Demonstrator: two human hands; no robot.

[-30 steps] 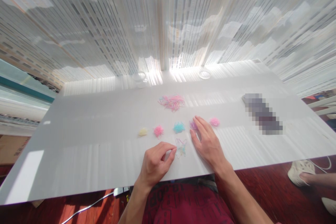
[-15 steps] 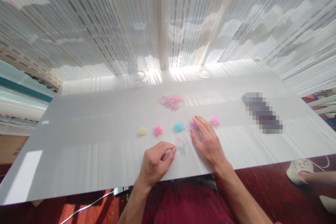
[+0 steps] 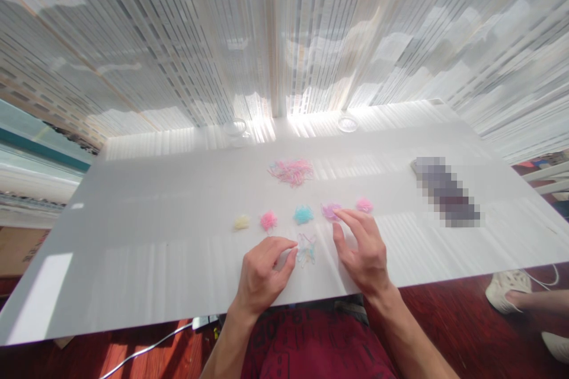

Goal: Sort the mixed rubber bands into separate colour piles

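My left hand (image 3: 265, 272) rests at the table's near side, thumb and forefinger curved toward each other with a small gap. Their tips are at the left edge of a small loose pile of mixed thin bands (image 3: 306, 249), which look like small rubber bands. My right hand (image 3: 365, 251) is open, thumb and forefinger apart. Its forefinger is at the right edge of a purple clump of bands (image 3: 329, 211). In the same row lie a blue clump (image 3: 303, 214), a deep pink clump (image 3: 268, 221), a pale yellow clump (image 3: 241, 222) and a light pink clump (image 3: 364, 205).
A larger mixed pile of bands (image 3: 291, 172) lies farther back on the white table (image 3: 155, 201). Clear round objects (image 3: 347, 124) stand by the curtain (image 3: 275, 41). A blurred-out flat object (image 3: 447, 192) lies at right. Another person's shoe (image 3: 507, 291) shows beyond the table.
My right hand has drawn back to the right, uncovering more of the purple clump. My left hand stays in place, its thumb and forefinger tips slightly farther apart.
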